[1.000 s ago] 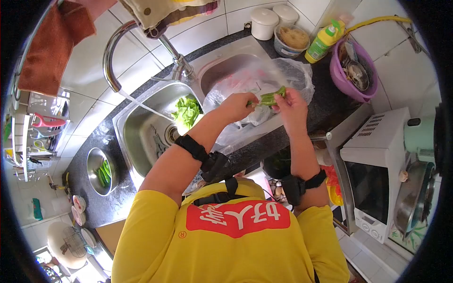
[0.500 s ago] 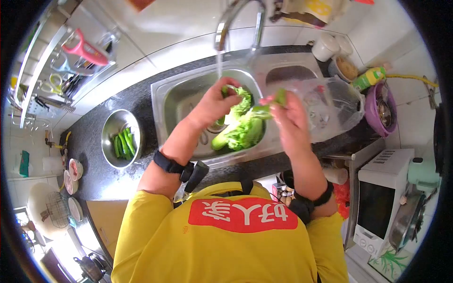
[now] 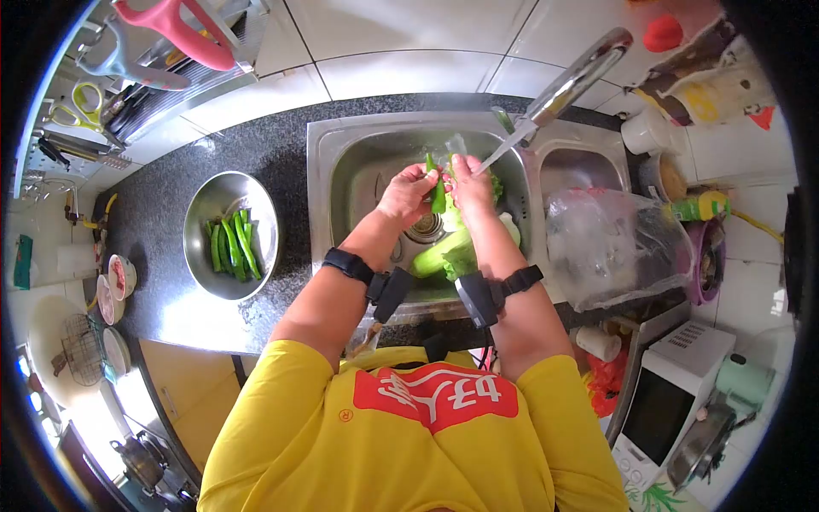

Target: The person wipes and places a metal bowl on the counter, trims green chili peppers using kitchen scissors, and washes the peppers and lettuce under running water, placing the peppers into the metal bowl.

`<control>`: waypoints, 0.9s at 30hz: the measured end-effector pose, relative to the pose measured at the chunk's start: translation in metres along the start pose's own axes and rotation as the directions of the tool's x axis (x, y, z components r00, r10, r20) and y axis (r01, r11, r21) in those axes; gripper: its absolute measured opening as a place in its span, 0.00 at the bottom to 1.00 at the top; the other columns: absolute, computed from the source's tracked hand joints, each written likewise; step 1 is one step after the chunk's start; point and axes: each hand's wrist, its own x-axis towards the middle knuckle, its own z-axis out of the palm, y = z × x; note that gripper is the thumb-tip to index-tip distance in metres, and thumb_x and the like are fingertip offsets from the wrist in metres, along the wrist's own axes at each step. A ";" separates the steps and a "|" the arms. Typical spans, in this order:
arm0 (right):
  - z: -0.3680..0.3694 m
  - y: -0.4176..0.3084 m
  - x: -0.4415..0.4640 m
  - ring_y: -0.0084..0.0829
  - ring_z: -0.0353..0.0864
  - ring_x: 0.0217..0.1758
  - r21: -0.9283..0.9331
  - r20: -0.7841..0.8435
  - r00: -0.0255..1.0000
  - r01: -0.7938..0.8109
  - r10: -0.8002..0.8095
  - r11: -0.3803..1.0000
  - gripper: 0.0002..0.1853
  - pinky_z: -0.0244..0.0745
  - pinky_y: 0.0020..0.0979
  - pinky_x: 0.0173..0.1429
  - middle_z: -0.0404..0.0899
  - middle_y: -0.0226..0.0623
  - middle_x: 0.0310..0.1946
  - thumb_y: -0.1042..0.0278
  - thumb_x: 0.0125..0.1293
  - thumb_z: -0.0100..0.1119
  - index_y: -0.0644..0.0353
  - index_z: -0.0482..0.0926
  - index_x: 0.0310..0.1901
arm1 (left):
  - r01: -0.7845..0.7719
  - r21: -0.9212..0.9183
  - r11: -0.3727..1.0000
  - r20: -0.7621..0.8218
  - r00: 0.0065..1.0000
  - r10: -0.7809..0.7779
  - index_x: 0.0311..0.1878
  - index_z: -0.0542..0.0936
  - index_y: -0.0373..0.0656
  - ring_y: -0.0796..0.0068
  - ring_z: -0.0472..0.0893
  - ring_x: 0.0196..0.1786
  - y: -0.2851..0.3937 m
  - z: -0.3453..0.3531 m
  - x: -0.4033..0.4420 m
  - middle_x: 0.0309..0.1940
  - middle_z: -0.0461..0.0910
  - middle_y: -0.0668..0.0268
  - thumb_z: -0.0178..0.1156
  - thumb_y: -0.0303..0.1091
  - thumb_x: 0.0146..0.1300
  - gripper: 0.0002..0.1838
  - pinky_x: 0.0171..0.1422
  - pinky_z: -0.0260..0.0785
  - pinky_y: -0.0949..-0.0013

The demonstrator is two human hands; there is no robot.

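Observation:
My left hand (image 3: 408, 193) is over the sink (image 3: 320, 188), its fingers closed around a green pepper (image 3: 438, 198) held upright. Close beside it, my right hand (image 3: 472, 189) has curled fingers in the running water (image 3: 503, 149); a bit of green shows at its fingertips, but what it grips is unclear. Leafy lettuce (image 3: 444, 254) lies in the basin below both hands, partly covered by my right forearm. On the counter to the left, a steel bowl (image 3: 196, 247) holds several green peppers.
A faucet (image 3: 580, 77) reaches over the sink from the back right. A clear plastic bag (image 3: 597, 247) lies right of the basin, near a purple basin (image 3: 706, 273). Scissors (image 3: 183, 26) hang on the upper left rack. A white microwave (image 3: 674, 384) stands lower right.
My hands have come together under the water, the right one moving left from the sink's right side. The head view has shifted, and the faucet now appears farther right.

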 end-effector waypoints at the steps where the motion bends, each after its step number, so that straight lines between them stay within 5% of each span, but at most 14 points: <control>1: -0.001 0.003 0.006 0.14 0.64 0.16 -0.072 -0.036 0.999 0.023 -0.026 0.997 0.12 0.52 0.17 0.14 0.65 0.26 0.17 0.56 0.64 0.49 0.55 0.71 0.33 | -0.034 0.042 0.999 -0.051 0.998 0.036 0.43 0.72 0.42 0.73 0.77 0.36 -0.008 -0.003 0.009 0.34 0.76 0.66 0.50 0.28 0.63 0.06 0.45 0.73 0.65; 3: -0.005 0.020 0.015 0.21 0.68 0.19 -0.164 -0.046 0.984 0.164 -0.174 0.973 0.14 0.60 0.25 0.18 0.68 0.29 0.17 0.55 0.64 0.49 0.58 0.71 0.31 | -0.075 0.036 0.997 -0.051 0.996 0.077 0.41 0.72 0.42 0.77 0.76 0.34 -0.021 -0.001 0.018 0.33 0.76 0.67 0.53 0.31 0.63 0.06 0.38 0.73 0.68; 5: -0.005 0.026 0.016 0.30 0.73 0.24 -0.531 -0.167 0.882 0.297 -0.441 0.794 0.12 0.69 0.34 0.35 0.74 0.33 0.20 0.61 0.64 0.50 0.64 0.73 0.34 | 0.013 0.287 0.958 -0.234 0.971 0.056 0.42 0.70 0.44 0.77 0.74 0.31 -0.025 0.006 0.023 0.32 0.75 0.68 0.57 0.34 0.60 0.10 0.28 0.70 0.69; 7: -0.009 0.026 0.010 0.30 0.74 0.31 -0.566 -0.151 0.924 0.209 -0.350 0.797 0.14 0.70 0.35 0.39 0.76 0.36 0.26 0.59 0.64 0.49 0.64 0.73 0.39 | 0.013 0.353 0.935 -0.258 0.963 0.084 0.41 0.69 0.42 0.77 0.73 0.28 -0.024 0.018 0.024 0.31 0.74 0.66 0.57 0.38 0.60 0.13 0.23 0.67 0.71; 9: -0.009 0.029 0.003 0.29 0.73 0.38 -0.212 -0.166 0.972 0.130 -0.167 0.969 0.16 0.70 0.36 0.39 0.75 0.37 0.35 0.56 0.65 0.48 0.62 0.71 0.44 | 0.067 0.621 0.781 -0.424 0.867 0.262 0.41 0.68 0.38 0.69 0.74 0.28 -0.025 0.035 0.025 0.30 0.75 0.59 0.56 0.41 0.60 0.16 0.28 0.69 0.67; 10: -0.013 0.031 0.004 0.30 0.71 0.43 -0.112 -0.101 0.991 0.076 -0.088 0.991 0.19 0.70 0.37 0.38 0.73 0.36 0.40 0.54 0.64 0.50 0.61 0.69 0.47 | -0.052 0.853 0.520 -0.222 0.865 0.451 0.43 0.68 0.36 0.54 0.76 0.34 -0.034 0.020 0.039 0.32 0.76 0.48 0.49 0.48 0.63 0.20 0.38 0.70 0.59; 13: -0.021 0.033 0.006 0.30 0.71 0.40 0.009 -0.069 0.973 -0.221 0.221 0.975 0.22 0.70 0.36 0.36 0.73 0.35 0.38 0.53 0.61 0.53 0.60 0.66 0.50 | 0.170 0.949 0.266 -0.257 0.905 0.339 0.44 0.69 0.36 0.45 0.75 0.42 -0.040 0.017 0.052 0.35 0.76 0.42 0.41 0.53 0.65 0.25 0.48 0.65 0.53; 14: -0.031 0.051 0.015 0.31 0.71 0.38 0.002 -0.023 0.981 -0.190 0.190 0.982 0.25 0.71 0.33 0.34 0.72 0.36 0.37 0.54 0.59 0.57 0.58 0.64 0.53 | 0.156 0.955 0.252 -0.239 0.908 0.343 0.43 0.70 0.37 0.44 0.73 0.46 -0.041 0.016 0.053 0.38 0.76 0.43 0.35 0.57 0.65 0.29 0.50 0.63 0.51; 19: -0.048 0.057 0.015 0.30 0.72 0.38 -0.030 -0.098 0.991 -0.094 0.090 0.995 0.23 0.70 0.29 0.38 0.74 0.39 0.38 0.59 0.57 0.61 0.62 0.68 0.50 | 0.022 0.962 0.273 -0.109 0.945 0.308 0.44 0.71 0.37 0.51 0.76 0.44 -0.060 0.002 0.069 0.36 0.77 0.49 0.46 0.47 0.64 0.20 0.50 0.65 0.57; 21: -0.051 0.056 0.016 0.29 0.72 0.39 0.168 -0.151 0.987 -0.029 0.055 0.985 0.21 0.69 0.28 0.44 0.75 0.41 0.39 0.61 0.56 0.62 0.66 0.72 0.46 | -0.205 0.763 0.613 -0.027 0.938 0.347 0.46 0.71 0.37 0.65 0.77 0.38 -0.070 -0.010 0.075 0.33 0.78 0.56 0.56 0.35 0.59 0.15 0.47 0.66 0.67; 22: -0.054 0.064 0.025 0.32 0.74 0.41 0.009 -0.147 0.989 -0.017 0.018 1.000 0.24 0.69 0.32 0.45 0.76 0.44 0.40 0.56 0.56 0.61 0.67 0.71 0.46 | -0.164 0.653 0.739 -0.078 0.956 0.281 0.43 0.73 0.36 0.79 0.73 0.36 -0.062 -0.002 0.064 0.33 0.77 0.66 0.58 0.25 0.57 0.11 0.42 0.67 0.74; 23: -0.056 0.076 0.031 0.32 0.74 0.41 0.012 -0.147 0.989 -0.020 0.022 1.000 0.24 0.69 0.32 0.45 0.76 0.44 0.40 0.56 0.56 0.61 0.67 0.71 0.46 | -0.160 0.655 0.738 -0.080 0.957 0.279 0.43 0.73 0.36 0.79 0.73 0.36 -0.061 -0.005 0.061 0.33 0.77 0.66 0.58 0.25 0.57 0.11 0.42 0.67 0.74; 25: -0.039 0.063 0.025 0.41 0.76 0.41 -0.487 -0.101 0.985 0.073 -0.139 0.870 0.25 0.69 0.36 0.45 0.76 0.50 0.39 0.50 0.57 0.58 0.65 0.71 0.46 | -0.196 0.660 0.726 -0.137 0.918 0.373 0.43 0.73 0.37 0.79 0.74 0.35 -0.064 -0.015 0.062 0.32 0.77 0.67 0.57 0.25 0.57 0.10 0.42 0.67 0.74; 27: -0.018 0.041 0.016 0.52 0.76 0.37 -0.597 -0.119 0.971 0.095 -0.205 0.797 0.22 0.70 0.43 0.41 0.77 0.52 0.31 0.49 0.60 0.53 0.61 0.71 0.44 | -0.197 0.653 0.731 -0.174 0.901 0.397 0.44 0.72 0.38 0.79 0.73 0.35 -0.062 -0.012 0.061 0.32 0.76 0.67 0.56 0.28 0.59 0.10 0.42 0.67 0.75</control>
